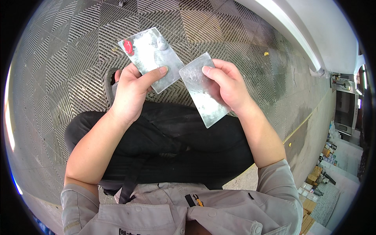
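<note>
My left hand (132,91) is closed on a flat, shiny silvery plate (148,53), thumb lying on its upper face near the lower edge. A red blob (128,46) sits by that plate's left corner, and a small grey lump (161,44) lies near its far right edge. My right hand (231,86) grips a second rectangular silvery plate (201,94) by its right side, thumb on top. Cloudy smears mark this second plate. Both plates are held tilted above my lap, their nearest corners almost meeting. The fingers under each plate are mostly hidden.
Ribbed grey floor tiles (86,43) spread ahead and to the left. My crossed legs in black trousers (176,156) are beneath my hands. A white curved panel (309,27) rises at the far right. Cardboard boxes (313,176) stand along the right side.
</note>
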`<state>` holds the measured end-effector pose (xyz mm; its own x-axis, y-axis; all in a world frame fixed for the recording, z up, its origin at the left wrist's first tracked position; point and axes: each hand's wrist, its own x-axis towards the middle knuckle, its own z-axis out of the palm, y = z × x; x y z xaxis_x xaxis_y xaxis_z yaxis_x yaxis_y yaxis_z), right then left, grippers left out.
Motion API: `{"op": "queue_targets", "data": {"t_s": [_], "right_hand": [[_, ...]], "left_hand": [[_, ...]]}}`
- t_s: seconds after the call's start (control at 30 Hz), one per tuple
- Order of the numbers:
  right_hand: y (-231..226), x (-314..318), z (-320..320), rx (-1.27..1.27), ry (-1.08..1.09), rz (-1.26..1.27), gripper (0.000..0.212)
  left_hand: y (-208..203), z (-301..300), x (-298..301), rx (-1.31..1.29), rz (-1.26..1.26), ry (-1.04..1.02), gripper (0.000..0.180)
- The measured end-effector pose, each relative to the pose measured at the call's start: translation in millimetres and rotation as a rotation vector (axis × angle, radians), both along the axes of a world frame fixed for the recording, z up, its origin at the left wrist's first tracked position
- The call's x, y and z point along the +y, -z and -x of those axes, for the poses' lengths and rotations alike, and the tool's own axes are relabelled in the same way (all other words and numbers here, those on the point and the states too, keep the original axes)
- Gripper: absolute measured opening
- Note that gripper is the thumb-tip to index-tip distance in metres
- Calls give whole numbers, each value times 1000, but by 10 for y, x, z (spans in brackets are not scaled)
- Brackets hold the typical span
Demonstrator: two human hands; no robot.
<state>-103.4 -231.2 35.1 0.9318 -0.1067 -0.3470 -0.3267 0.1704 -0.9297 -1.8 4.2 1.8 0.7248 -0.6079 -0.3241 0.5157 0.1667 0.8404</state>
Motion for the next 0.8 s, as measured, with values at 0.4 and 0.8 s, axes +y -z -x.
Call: {"op": "queue_targets", "data": {"t_s": [0.4, 0.8], "right_hand": [[-97, 15, -11, 65, -4, 16, 21], [-42, 0, -9, 26, -21, 1, 22]], "left_hand": [[-17, 0, 2, 7, 13, 4, 24], [16, 24, -32, -16, 32, -42, 16]]}}
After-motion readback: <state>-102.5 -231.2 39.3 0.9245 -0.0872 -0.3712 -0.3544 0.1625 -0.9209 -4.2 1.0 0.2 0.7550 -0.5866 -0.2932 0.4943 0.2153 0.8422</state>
